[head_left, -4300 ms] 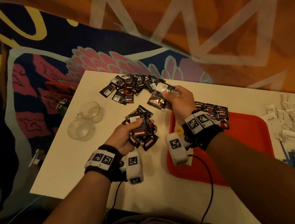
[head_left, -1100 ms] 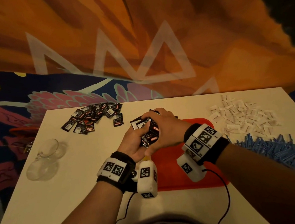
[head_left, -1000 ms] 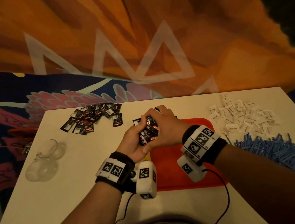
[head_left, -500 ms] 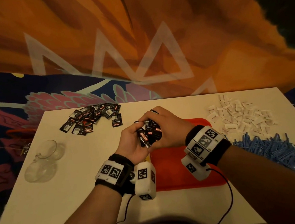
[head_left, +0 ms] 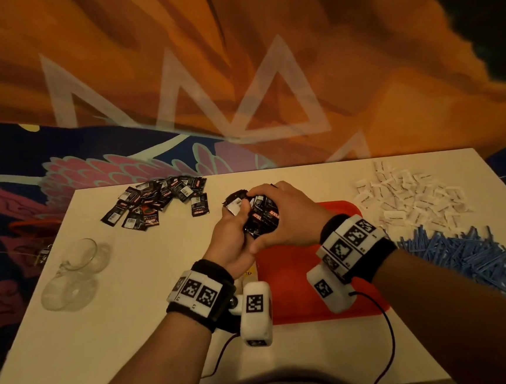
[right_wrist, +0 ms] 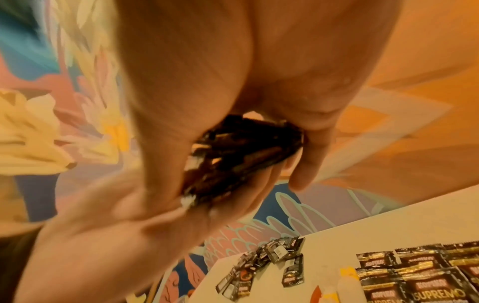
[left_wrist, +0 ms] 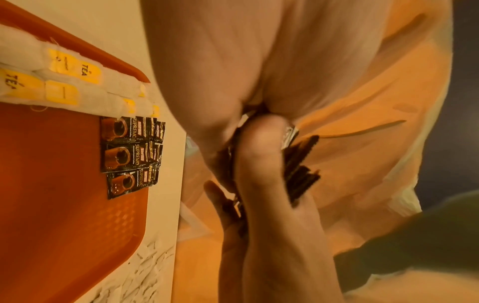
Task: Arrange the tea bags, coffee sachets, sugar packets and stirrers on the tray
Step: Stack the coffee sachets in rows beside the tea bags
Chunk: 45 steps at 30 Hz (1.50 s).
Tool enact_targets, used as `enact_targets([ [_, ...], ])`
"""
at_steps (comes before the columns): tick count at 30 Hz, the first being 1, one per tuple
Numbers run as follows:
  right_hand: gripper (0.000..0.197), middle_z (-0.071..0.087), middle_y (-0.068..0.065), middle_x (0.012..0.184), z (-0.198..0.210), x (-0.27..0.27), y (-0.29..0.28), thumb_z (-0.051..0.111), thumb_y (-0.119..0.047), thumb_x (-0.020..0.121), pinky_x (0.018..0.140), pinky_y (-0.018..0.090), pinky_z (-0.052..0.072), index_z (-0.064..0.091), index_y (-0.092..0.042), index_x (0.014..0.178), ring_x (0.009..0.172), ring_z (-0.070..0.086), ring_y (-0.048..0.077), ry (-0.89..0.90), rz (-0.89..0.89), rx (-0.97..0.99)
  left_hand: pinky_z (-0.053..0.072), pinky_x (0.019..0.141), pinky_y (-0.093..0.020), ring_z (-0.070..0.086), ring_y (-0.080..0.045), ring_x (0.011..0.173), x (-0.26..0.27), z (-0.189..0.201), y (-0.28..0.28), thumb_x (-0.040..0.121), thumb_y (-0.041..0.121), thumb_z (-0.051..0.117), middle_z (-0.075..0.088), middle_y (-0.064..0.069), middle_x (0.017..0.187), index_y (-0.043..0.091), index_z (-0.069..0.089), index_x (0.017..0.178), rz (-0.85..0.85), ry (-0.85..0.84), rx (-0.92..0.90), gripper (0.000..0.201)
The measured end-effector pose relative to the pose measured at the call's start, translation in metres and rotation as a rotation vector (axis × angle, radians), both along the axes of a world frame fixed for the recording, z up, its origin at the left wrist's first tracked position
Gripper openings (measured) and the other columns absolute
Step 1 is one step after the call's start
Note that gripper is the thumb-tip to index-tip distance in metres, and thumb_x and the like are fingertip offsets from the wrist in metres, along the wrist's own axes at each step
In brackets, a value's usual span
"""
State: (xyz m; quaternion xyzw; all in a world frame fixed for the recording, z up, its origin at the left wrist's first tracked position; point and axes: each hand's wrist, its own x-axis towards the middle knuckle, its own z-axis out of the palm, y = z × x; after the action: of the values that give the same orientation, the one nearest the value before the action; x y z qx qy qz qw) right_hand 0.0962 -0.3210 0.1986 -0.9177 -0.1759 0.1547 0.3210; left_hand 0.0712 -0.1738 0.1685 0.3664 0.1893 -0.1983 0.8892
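Hands, left (head_left: 231,239) and right (head_left: 284,219), clamp one bundle of coffee sachets (head_left: 260,218) together, probably squaring it before laying it on the tray (head_left: 296,280) beneath them.

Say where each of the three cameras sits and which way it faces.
Head: above, looking forward and down at table, tray, both forearms.
Left wrist: looks along left hand at sachet bundle; tea bags beside.
Right wrist: looks along right hand at the bundle.
All share the bundle in both hands' grip.

Two clear glass cups (head_left: 72,275) lie on the white table (head_left: 136,340).
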Motion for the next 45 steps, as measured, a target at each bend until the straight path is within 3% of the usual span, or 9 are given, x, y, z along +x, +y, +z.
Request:
enact_targets([
  [5,0.089,0.038,-0.002,0.113,-0.005,-0.001,0.001,0.085,-0.054,0.058,0.097,0.044,0.048,0.036,-0.049,0.132,0.111,0.045,0.02,-0.044,-0.005,0.036,0.04,0.107,-0.042,0.06,-0.031,0.116,-0.003,0.01,0.009,0.098,0.04,0.045,0.063,-0.018,0.126,0.007,0.066,0.124,-0.112,-0.006,-0.104,0.047],
  [12,0.097,0.035,0.001,0.136,-0.014,-0.003,-0.004,0.085,-0.053,0.062,0.104,0.047,0.042,0.033,-0.033,0.142,0.125,0.037,0.022,-0.152,0.104,-0.017,0.04,0.108,-0.045,0.053,-0.031,0.132,0.006,0.011,0.01,0.098,0.057,0.04,0.058,-0.016,0.139,0.012,0.056,0.139,-0.26,-0.016,-0.024,0.063],
  [17,0.106,0.034,-0.001,0.135,-0.011,-0.004,-0.007,0.089,-0.052,0.056,0.103,0.042,0.042,0.031,-0.036,0.143,0.123,0.036,0.019,-0.161,0.104,0.012,0.037,0.115,-0.05,0.051,-0.035,0.134,0.006,0.0,0.001,0.089,0.049,0.062,0.05,-0.022,0.146,0.008,0.048,0.145,-0.191,-0.034,-0.002,0.071],
  [24,0.106,0.036,-0.006,0.14,-0.011,-0.003,-0.011,0.088,-0.054,0.055,0.106,0.044,0.04,0.031,-0.033,0.143,0.126,0.038,0.017,-0.192,0.149,0.034,0.034,0.115,-0.052,0.052,-0.036,0.132,0.004,0.003,0.0,0.09,0.061,0.054,0.056,-0.021,0.139,0.006,0.058,0.135,-0.182,-0.054,-0.091,0.072],
  [28,0.108,0.038,-0.005,0.14,-0.006,-0.002,-0.012,0.089,-0.051,0.056,0.108,0.041,0.038,0.031,-0.031,0.144,0.127,0.037,0.015,-0.178,0.128,0.071,0.043,0.103,-0.045,0.057,-0.034,0.116,0.001,0.009,0.007,0.075,0.031,0.079,0.061,-0.017,0.121,0.007,0.067,0.12,-0.217,-0.099,-0.213,0.052],
  [33,0.112,0.032,-0.004,0.146,-0.002,-0.004,-0.011,0.089,-0.053,0.056,0.114,0.038,0.032,0.029,-0.025,0.146,0.135,0.031,0.014,-0.182,0.201,0.112,0.046,0.103,-0.043,0.057,-0.03,0.122,0.007,0.009,-0.001,0.088,0.056,0.054,0.059,-0.016,0.129,0.01,0.055,0.137,-0.254,-0.029,-0.056,0.067],
  [36,0.108,0.034,-0.003,0.143,0.002,-0.005,-0.009,0.09,-0.05,0.056,0.113,0.036,0.035,0.031,-0.024,0.143,0.133,0.034,0.012,-0.16,0.205,0.137,0.056,0.087,-0.037,0.066,-0.026,0.107,0.007,0.009,-0.004,0.083,0.052,0.061,0.066,-0.013,0.114,0.012,0.063,0.123,-0.256,-0.002,-0.044,0.057],
  [40,0.091,0.038,-0.004,0.135,0.001,-0.004,-0.009,0.087,-0.042,0.062,0.107,0.038,0.041,0.037,-0.028,0.138,0.128,0.039,0.011,-0.225,0.206,0.158,0.058,0.082,-0.036,0.065,-0.026,0.102,0.008,0.004,-0.001,0.065,0.035,0.091,0.066,-0.013,0.107,0.008,0.068,0.112,-0.296,-0.022,-0.123,0.058],
  [45,0.095,0.032,-0.004,0.141,-0.001,-0.003,-0.012,0.088,-0.045,0.061,0.11,0.032,0.038,0.035,-0.032,0.139,0.131,0.037,0.012,-0.168,0.216,0.138,0.056,0.087,-0.039,0.062,-0.028,0.108,0.01,0.005,0.001,0.06,0.026,0.094,0.064,-0.014,0.113,0.008,0.064,0.119,-0.315,-0.003,-0.171,0.068],
])
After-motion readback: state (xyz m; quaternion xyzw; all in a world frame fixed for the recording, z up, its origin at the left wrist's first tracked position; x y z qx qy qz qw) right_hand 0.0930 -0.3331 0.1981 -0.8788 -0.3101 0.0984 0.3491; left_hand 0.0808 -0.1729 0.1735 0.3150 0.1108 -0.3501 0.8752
